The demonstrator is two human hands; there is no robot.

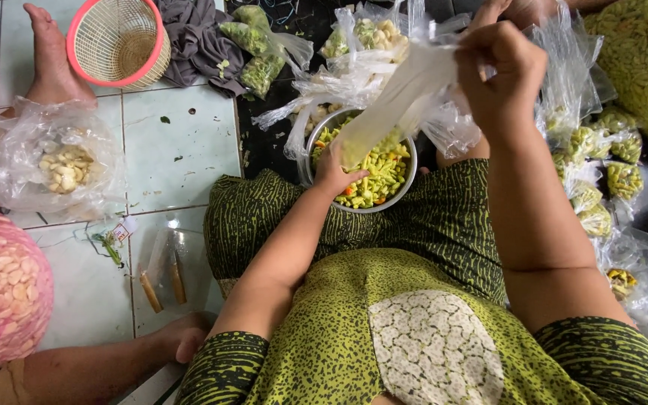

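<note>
A metal bowl (pixel 411 177) of mixed green, yellow and orange snack pieces rests on my lap. My left hand (pixel 333 172) reaches into it and supports the bottom of a clear plastic bag (pixel 391 105) partly filled with the pieces. My right hand (pixel 500 71) is raised above the bowl and pinches the top of that same bag, stretching it upward at a slant.
Filled small bags (pixel 598 187) pile up on the right beside a large sack (pixel 643 67) of the snack. A pink-rimmed basket (pixel 118 41), grey cloth (pixel 196 41) and a bag of pale pieces (pixel 65 165) lie on the tiles at left. Another person's foot (pixel 50 56) and arm (pixel 91 367) are nearby.
</note>
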